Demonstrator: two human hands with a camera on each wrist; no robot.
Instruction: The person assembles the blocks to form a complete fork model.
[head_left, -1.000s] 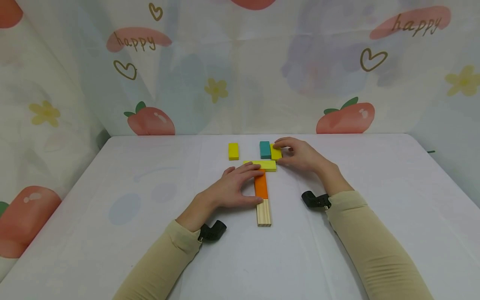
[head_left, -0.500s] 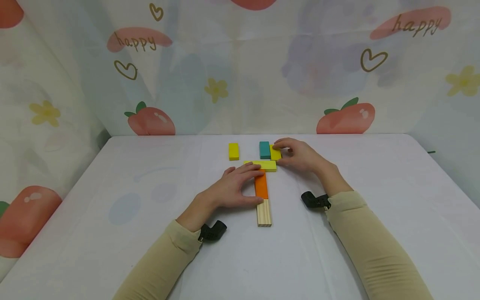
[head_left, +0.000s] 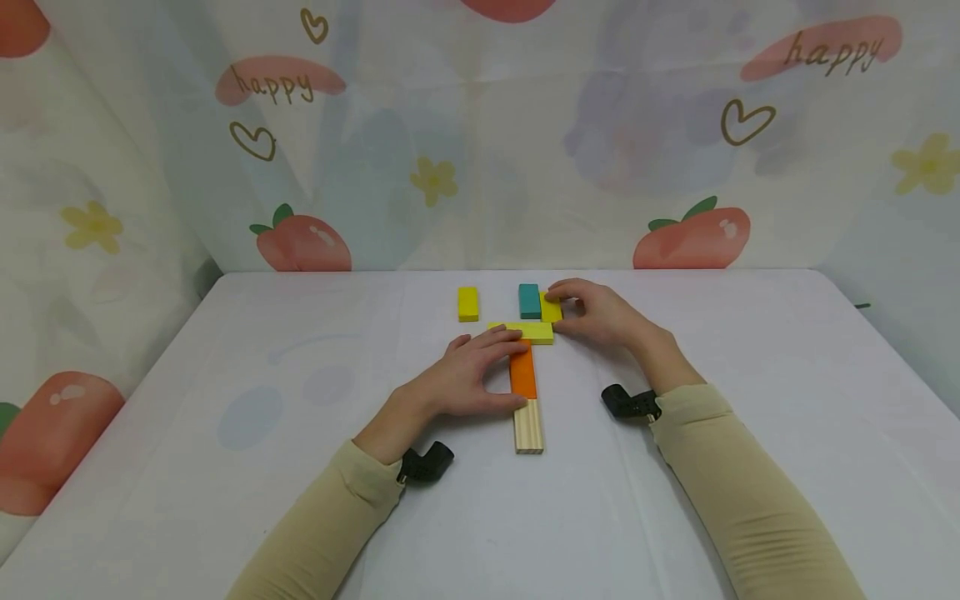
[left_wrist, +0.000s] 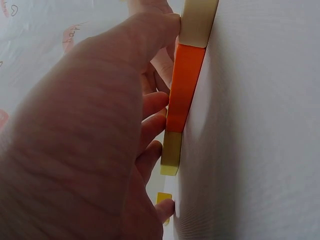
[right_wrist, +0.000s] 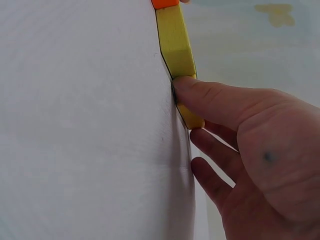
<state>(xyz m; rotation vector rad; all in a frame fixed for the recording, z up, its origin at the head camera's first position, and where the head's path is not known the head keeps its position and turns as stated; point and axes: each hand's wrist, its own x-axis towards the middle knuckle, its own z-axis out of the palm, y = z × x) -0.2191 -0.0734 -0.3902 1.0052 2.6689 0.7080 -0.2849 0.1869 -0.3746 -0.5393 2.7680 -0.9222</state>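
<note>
In the head view my left hand (head_left: pixel 468 375) lies across a row of wooden blocks. Its fingertips rest on a yellow-green block (head_left: pixel 536 333) and the top of an orange block (head_left: pixel 522 371); its thumb touches a plain wood block (head_left: pixel 528 429) near the orange joint. My right hand (head_left: pixel 600 312) holds a yellow block (head_left: pixel 551 307) between thumb and fingers, beside a teal block (head_left: pixel 529 301). In the right wrist view the thumb presses the near part of that yellow block (right_wrist: pixel 194 117), close against the yellow-green block (right_wrist: pixel 175 45).
Another yellow block (head_left: pixel 468 304) lies apart to the left, near the far side of the white-covered table (head_left: pixel 300 500). A printed cloth (head_left: pixel 510 125) hangs behind the table. A black wrist camera sits at each sleeve cuff.
The teal block and the yellow block under my right hand have edged very slightly left. My left hand stays where it was.
</note>
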